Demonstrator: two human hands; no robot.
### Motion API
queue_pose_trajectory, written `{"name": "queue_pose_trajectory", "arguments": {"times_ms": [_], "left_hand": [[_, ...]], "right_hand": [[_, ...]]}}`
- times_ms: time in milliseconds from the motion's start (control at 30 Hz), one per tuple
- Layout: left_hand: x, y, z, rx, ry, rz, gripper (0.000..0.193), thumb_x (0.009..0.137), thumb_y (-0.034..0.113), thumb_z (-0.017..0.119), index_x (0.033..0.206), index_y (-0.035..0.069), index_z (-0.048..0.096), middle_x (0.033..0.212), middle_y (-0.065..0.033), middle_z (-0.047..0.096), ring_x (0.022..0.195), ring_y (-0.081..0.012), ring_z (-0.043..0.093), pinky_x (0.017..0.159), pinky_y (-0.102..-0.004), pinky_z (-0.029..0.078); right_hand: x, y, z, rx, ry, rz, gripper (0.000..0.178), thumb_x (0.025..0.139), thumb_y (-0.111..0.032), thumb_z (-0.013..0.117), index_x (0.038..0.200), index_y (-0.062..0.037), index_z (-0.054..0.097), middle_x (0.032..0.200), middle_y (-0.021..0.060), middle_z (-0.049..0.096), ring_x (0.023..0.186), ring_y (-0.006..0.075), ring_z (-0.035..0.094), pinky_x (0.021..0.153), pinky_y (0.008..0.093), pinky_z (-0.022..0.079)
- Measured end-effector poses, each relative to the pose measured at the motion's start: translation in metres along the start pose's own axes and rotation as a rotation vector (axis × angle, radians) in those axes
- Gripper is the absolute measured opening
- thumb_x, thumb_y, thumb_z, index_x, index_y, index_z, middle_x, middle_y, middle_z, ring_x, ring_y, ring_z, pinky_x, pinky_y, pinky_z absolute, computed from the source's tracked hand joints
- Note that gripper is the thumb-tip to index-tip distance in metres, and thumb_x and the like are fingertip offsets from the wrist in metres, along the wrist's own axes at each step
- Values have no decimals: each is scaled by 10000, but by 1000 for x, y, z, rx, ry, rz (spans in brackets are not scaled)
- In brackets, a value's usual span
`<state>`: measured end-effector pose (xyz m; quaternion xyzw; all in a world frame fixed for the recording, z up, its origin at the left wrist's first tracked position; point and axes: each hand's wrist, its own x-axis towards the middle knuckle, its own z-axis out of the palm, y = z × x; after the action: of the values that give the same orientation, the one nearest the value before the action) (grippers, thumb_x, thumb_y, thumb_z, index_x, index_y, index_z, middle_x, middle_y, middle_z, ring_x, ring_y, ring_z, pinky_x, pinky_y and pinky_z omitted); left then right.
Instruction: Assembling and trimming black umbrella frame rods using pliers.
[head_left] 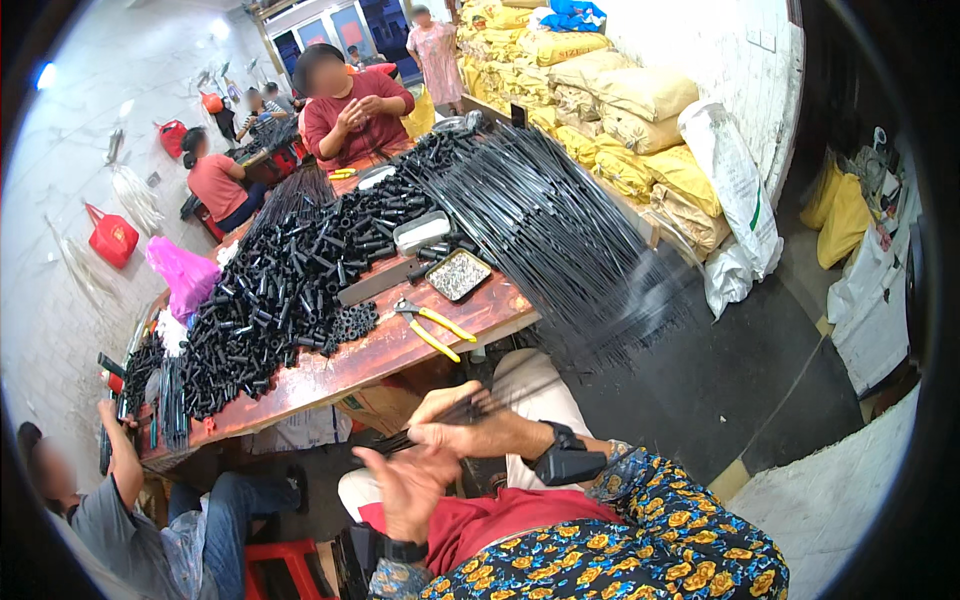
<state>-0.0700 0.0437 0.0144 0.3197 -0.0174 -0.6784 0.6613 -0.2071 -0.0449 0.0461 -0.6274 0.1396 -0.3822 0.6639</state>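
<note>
Above my lap, my right hand (485, 436) is closed around a small bunch of thin black rods (478, 404), which stick out on both sides of the fist. Just below it, my left hand (412, 492) is turned palm up with its fingers apart, close to the right fingertips. Whether the left palm touches the rods is hard to make out. On the wooden table (450, 330) ahead lie yellow-handled pliers (435, 326) and a small tray of tiny metal pieces (459, 275). Long black rods (560, 210) are stacked at the right, overhanging the edge.
A large heap of short black tubular parts (270, 310) covers the table's left. Several black rings (354, 322) and a flat metal bar (377, 283) lie near its front. One person (350, 115) sits across, another (150, 510) at the left. Yellow sacks (650, 130) are piled behind.
</note>
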Motion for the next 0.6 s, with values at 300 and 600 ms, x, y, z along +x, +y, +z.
{"name": "queue_pose_trajectory", "arguments": {"times_ms": [300, 600], "left_hand": [[9, 26, -39, 703, 40, 407, 270, 939, 244, 601, 835, -3, 632, 622, -59, 609, 484, -121, 560, 445, -229, 469], [16, 47, 47, 731, -332, 743, 575, 936, 343, 588, 1357, -8, 414, 1048, -122, 652, 917, -230, 665, 725, -316, 550]], "right_hand": [[12, 33, -19, -529, -231, 577, 343, 780, -329, 658, 816, 12, 638, 619, 70, 615, 502, 166, 629, 403, 276, 477], [9, 51, 0, -620, -389, 658, 294, 764, -289, 637, 789, 2, 662, 545, 133, 605, 475, 218, 620, 423, 330, 491]]}}
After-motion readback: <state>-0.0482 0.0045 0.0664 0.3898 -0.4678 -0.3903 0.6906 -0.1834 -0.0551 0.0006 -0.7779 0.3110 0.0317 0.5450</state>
